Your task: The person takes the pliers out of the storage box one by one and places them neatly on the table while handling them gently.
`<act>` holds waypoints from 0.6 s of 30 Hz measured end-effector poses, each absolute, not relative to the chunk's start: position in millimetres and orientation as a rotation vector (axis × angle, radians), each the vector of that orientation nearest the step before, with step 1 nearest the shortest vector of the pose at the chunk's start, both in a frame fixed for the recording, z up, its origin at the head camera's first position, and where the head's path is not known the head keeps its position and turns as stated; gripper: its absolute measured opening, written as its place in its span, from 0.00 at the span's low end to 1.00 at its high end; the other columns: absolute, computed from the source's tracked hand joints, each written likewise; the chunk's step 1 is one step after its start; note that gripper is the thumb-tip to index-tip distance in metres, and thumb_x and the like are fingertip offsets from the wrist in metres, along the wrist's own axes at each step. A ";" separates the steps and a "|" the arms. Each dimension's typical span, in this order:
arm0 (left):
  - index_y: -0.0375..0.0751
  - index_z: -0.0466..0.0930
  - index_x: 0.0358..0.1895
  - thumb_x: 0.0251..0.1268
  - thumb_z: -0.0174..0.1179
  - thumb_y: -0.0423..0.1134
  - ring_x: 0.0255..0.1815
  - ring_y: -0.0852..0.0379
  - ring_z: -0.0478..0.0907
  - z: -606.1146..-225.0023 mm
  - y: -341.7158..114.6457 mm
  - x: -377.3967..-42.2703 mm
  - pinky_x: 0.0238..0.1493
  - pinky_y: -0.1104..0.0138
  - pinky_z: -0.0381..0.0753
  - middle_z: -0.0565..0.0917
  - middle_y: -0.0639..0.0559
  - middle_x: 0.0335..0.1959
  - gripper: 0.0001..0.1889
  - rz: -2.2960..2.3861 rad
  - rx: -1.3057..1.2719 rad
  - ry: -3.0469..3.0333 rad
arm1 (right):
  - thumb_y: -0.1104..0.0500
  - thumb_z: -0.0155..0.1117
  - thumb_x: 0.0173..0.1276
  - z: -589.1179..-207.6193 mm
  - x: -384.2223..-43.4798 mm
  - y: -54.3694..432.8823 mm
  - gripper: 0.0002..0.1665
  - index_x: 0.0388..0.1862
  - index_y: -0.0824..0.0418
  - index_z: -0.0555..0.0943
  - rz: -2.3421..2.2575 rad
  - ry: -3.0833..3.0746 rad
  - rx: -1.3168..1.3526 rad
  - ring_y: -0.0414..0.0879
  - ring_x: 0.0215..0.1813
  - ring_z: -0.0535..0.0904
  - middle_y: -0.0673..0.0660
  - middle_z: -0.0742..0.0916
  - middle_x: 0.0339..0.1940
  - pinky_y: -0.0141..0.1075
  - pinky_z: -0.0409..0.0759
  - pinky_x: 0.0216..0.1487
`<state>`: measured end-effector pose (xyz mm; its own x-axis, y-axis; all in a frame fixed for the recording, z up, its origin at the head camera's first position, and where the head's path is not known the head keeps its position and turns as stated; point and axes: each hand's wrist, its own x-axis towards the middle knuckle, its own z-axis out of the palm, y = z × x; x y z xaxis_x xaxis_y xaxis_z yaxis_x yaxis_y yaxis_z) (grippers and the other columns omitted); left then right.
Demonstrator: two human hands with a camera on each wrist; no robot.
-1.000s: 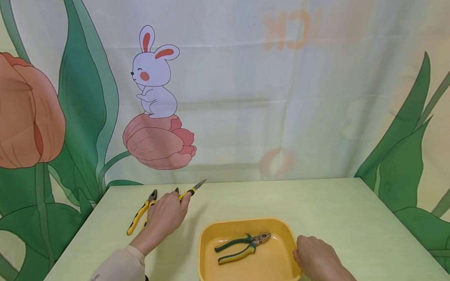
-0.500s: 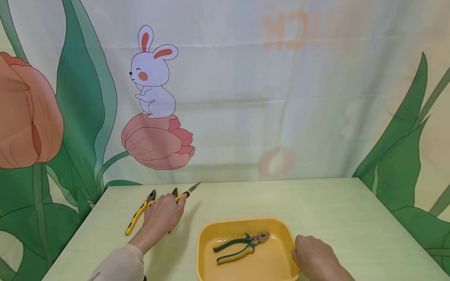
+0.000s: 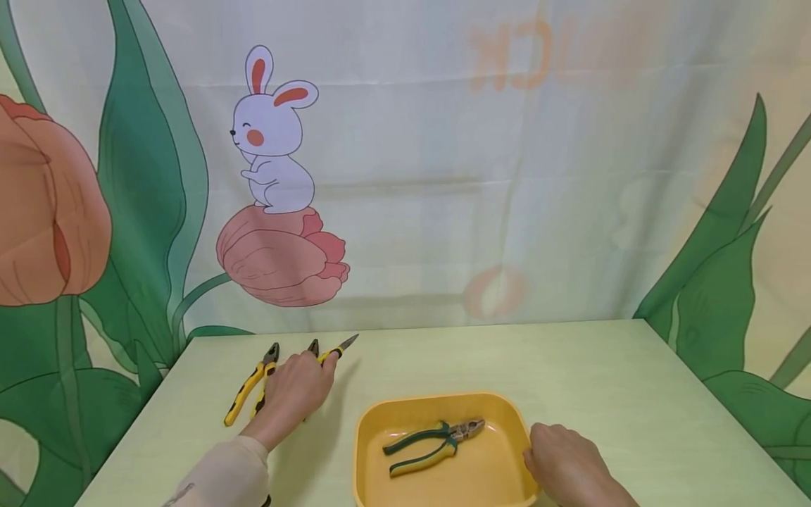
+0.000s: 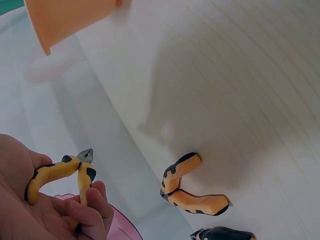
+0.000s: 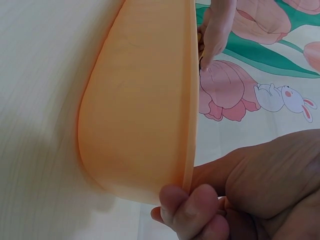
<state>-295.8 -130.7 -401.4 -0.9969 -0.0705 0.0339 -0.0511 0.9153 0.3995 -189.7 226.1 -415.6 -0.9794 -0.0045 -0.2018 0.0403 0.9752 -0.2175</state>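
Observation:
My left hand [image 3: 294,394] grips a pair of long-nose pliers [image 3: 348,343] with yellow-and-black handles, pointed tip outward. The left wrist view shows its handles [image 4: 56,172] spread, fingers curled about one of them. Below and behind that hand, another pair of pliers [image 3: 313,346] shows only its dark nose in the head view. At the far left of the table lie yellow-and-black combination pliers [image 3: 247,394]. My right hand [image 3: 567,461] pinches the right rim of a yellow plastic tray [image 3: 362,451]. Inside the tray lie green-and-yellow combination pliers [image 3: 437,445] with rusty jaws.
The pale green table [image 3: 608,380] ends at a hanging cloth [image 3: 412,246] printed with tulips and a rabbit. The tray stands at the near middle of the table, between my hands.
My left hand has moved slightly left and down toward the table with the long-nose pliers. My right hand keeps its hold on the tray's rim.

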 end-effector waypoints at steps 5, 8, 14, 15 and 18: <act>0.32 0.76 0.31 0.81 0.47 0.56 0.28 0.45 0.73 -405.2 -127.8 -298.8 0.28 0.55 0.72 0.76 0.41 0.30 0.29 -0.628 0.081 -3.013 | 0.63 0.64 0.72 -415.1 -190.6 225.6 0.17 0.22 0.60 0.74 -0.326 2.897 0.049 0.45 0.22 0.70 0.52 0.75 0.18 0.36 0.70 0.27; 0.27 0.76 0.35 0.80 0.49 0.56 0.29 0.44 0.74 -406.8 -125.2 -299.6 0.29 0.53 0.74 0.77 0.39 0.31 0.29 -0.612 0.086 -3.000 | 0.62 0.64 0.73 -414.8 -191.0 224.8 0.17 0.22 0.60 0.74 -0.323 2.877 0.068 0.45 0.22 0.71 0.52 0.75 0.18 0.36 0.71 0.28; 0.24 0.77 0.38 0.80 0.50 0.55 0.32 0.43 0.76 -412.8 -123.1 -303.1 0.34 0.49 0.78 0.77 0.38 0.32 0.30 -0.568 0.105 -2.998 | 0.62 0.64 0.73 -415.5 -191.1 225.2 0.16 0.23 0.60 0.74 -0.327 2.881 0.064 0.45 0.22 0.70 0.52 0.74 0.18 0.36 0.71 0.28; 0.24 0.77 0.38 0.80 0.50 0.55 0.32 0.42 0.76 -413.9 -123.1 -304.1 0.35 0.48 0.78 0.77 0.38 0.32 0.30 -0.563 0.107 -2.998 | 0.62 0.64 0.72 -415.7 -191.1 225.5 0.16 0.23 0.60 0.74 -0.327 2.883 0.060 0.45 0.22 0.70 0.52 0.74 0.18 0.36 0.71 0.28; 0.23 0.77 0.39 0.80 0.50 0.55 0.33 0.42 0.75 -417.2 -123.0 -306.4 0.37 0.48 0.78 0.76 0.38 0.32 0.30 -0.542 0.113 -3.001 | 0.62 0.64 0.72 -416.3 -191.5 226.0 0.16 0.23 0.60 0.74 -0.324 2.887 0.054 0.46 0.22 0.70 0.52 0.74 0.18 0.37 0.71 0.28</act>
